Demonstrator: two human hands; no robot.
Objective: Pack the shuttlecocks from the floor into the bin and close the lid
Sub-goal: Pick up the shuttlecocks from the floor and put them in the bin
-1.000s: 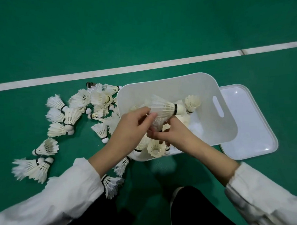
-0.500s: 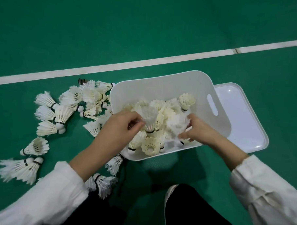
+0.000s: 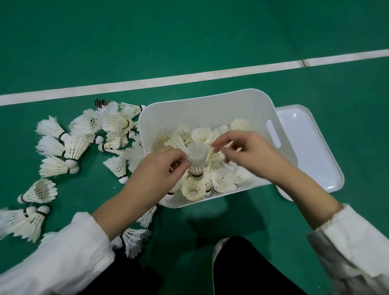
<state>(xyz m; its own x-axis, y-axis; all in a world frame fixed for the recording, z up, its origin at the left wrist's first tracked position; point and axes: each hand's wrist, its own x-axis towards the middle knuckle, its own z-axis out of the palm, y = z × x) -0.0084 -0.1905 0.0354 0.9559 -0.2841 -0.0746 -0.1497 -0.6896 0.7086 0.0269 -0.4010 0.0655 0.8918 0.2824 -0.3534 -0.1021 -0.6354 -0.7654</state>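
Note:
A white plastic bin (image 3: 206, 111) stands open on the green floor, holding several white shuttlecocks. Over its near half my left hand (image 3: 155, 171) pinches one upright shuttlecock (image 3: 197, 157), feathers up, near its base. My right hand (image 3: 248, 155) hovers just to the right of it with fingers curled, its fingertips among the feathers; whether it holds anything is unclear. Several more shuttlecocks (image 3: 64, 148) lie scattered on the floor left of the bin. The bin's white lid (image 3: 309, 146) lies flat on the floor, partly under the bin's right side.
A white court line (image 3: 186, 79) crosses the floor beyond the bin. My dark trouser legs (image 3: 250, 272) and a shoe sit at the near edge. A few shuttlecocks (image 3: 135, 239) lie by my left forearm.
The horizontal shuttlecock held above the bin a second ago is gone from my hands. My left hand now holds an upright one, and my right hand has moved back toward the middle.

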